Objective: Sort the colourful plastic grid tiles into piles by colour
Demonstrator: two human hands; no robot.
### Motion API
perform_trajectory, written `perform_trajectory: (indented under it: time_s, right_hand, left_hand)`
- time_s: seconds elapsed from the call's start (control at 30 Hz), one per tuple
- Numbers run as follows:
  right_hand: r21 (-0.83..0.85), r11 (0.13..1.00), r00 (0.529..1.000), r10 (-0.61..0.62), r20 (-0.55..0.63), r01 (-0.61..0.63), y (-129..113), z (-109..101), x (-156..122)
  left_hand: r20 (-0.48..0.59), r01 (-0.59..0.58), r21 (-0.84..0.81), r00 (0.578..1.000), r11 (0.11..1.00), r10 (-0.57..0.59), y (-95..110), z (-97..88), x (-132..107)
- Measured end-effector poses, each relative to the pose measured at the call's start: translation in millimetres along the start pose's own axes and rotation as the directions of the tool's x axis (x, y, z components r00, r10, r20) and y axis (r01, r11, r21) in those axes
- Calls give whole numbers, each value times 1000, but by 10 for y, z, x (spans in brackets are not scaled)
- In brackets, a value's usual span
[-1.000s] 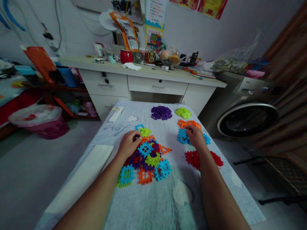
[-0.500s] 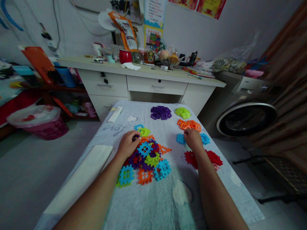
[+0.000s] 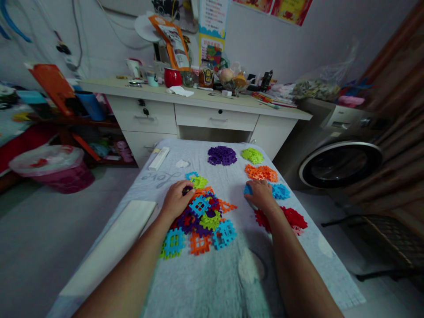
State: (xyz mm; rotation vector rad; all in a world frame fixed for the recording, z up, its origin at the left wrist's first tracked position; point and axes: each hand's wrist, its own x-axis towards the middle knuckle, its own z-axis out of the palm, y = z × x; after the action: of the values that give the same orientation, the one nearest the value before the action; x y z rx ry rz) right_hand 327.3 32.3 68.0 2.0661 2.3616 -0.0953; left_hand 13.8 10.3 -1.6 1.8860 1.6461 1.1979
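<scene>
My left hand [image 3: 176, 201] rests at the left edge of a mixed pile of plastic interlocking building pieces [image 3: 198, 216], in blue, green, orange, purple and red. Its thumb and fingers curl around a dark purple piece [image 3: 187, 190], mostly hidden. Over a group of blue pieces [image 3: 281, 191] lies my right hand [image 3: 261, 195], thumb apart from the fingers, touching or just above them. Orange pieces [image 3: 261, 172] are just beyond its fingertips. Red pieces [image 3: 294, 217] lie under and beside the right forearm. Farther back are a purple heap [image 3: 221, 156] and a green heap [image 3: 252, 155].
A cloth-covered table [image 3: 205, 282] bears everything. On its left lie a long white board [image 3: 112, 247] and a small white box [image 3: 159, 159]. Behind stands a cluttered white desk [image 3: 142, 119], with a washing machine [image 3: 331, 145] to the right and a pink bin [image 3: 56, 170] to the left.
My right hand has shifted slightly left, and its thumb has moved out from the fingers, which were bunched. More of the blue group's right side shows. My left hand stays put.
</scene>
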Motion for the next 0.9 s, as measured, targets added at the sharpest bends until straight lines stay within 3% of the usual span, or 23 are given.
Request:
perform_trajectory:
  time_s: [0.2, 0.37, 0.5, 0.67, 0.9]
  right_hand:
    - [-33, 997, 996, 72, -53, -74, 4, 8, 6]
    - [5, 998, 992, 66, -104, -66, -62, -32, 9]
    - [102, 991, 988, -72, -138, 87, -231, -84, 54]
    - [267, 910, 948, -298, -112, 318, -619, -89, 197]
    - [377, 839, 918, -383, -104, 393, -1125, 56, 513]
  left_hand:
    - [5, 2, 13, 1000, 1000, -2, -5, 1, -1]
    - [-15, -17, 32, 1000, 999, 17, 21, -3, 1]
    - [-66, -33, 62, 997, 998, 37, 66, -17, 1]
    - [-118, 25, 154, 993, 988, -7, 124, -32, -22]
    - [-50, 102, 235, 994, 967, -93, 179, -34, -45]
